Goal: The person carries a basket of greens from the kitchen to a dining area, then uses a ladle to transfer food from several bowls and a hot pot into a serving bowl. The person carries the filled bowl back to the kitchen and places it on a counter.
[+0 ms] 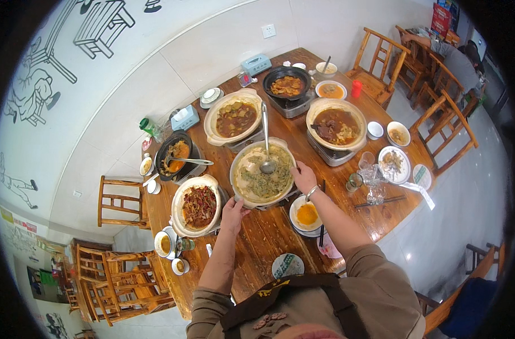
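Note:
Both hands grip the rim of a pale clay pot (233, 171) of green, leafy soup. My left hand (234, 214) holds its near left side, and my right hand (304, 177), with a silver bangle at the wrist, has the right side. A metal ladle (264, 127) rests in the soup, its long handle pointing away over the far rim. Under the pot, part of a portable stove (278, 203) shows; whether the pot touches it I cannot tell. Close to my right forearm sits a bowl of orange broth (306, 215) on stacked plates.
Around it on the wooden table (257, 245) stand clay pots of red peppers (200, 203), brown stew (240, 118) and dark meat (338, 127), plus black pans (288, 82) on stoves. Used bowls, glasses (354, 182) and chopsticks (379, 201) crowd the right. Another person (456, 63) leans over behind chairs (446, 127).

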Demonstrator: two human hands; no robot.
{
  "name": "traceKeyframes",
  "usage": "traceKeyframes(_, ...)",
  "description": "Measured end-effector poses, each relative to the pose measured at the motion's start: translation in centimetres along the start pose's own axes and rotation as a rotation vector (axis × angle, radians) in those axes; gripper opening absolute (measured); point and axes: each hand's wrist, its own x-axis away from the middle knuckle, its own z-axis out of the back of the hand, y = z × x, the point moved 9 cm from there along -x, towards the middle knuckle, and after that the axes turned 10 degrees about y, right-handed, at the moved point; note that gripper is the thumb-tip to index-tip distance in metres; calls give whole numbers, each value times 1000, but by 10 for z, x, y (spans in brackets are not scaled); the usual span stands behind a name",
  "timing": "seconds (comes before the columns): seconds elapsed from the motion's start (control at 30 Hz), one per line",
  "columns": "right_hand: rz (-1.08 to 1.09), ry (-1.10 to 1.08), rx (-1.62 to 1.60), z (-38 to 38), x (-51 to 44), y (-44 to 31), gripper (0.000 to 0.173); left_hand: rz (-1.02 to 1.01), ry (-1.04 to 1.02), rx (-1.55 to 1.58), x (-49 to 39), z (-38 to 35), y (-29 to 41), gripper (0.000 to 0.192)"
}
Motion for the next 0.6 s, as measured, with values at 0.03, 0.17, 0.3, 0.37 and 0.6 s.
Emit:
traceKeyframes(0.03, -4, 1, -30, 1, -1, 2, 34, -1, 17, 13, 0, 0, 2, 24)
traceKeyframes(0.17, -10, -14, -102, 0, -6, 6, 30, 32, -14, 57, -2, -2, 0, 26)
traceKeyframes(0.3, 55, -23, -131, 1, -7, 8, 34, -29, -91, 91, 4, -8, 5, 29)
traceKeyframes(0.37, 63, -27, -176, 4, -1, 6, 33, -49, -96, 103, 17, -6, 10, 32)
traceKeyframes(0.6, 93, -135, -268, 29, 80, -41, 30, -144, -117, 149, 101, 35, 0, 37)
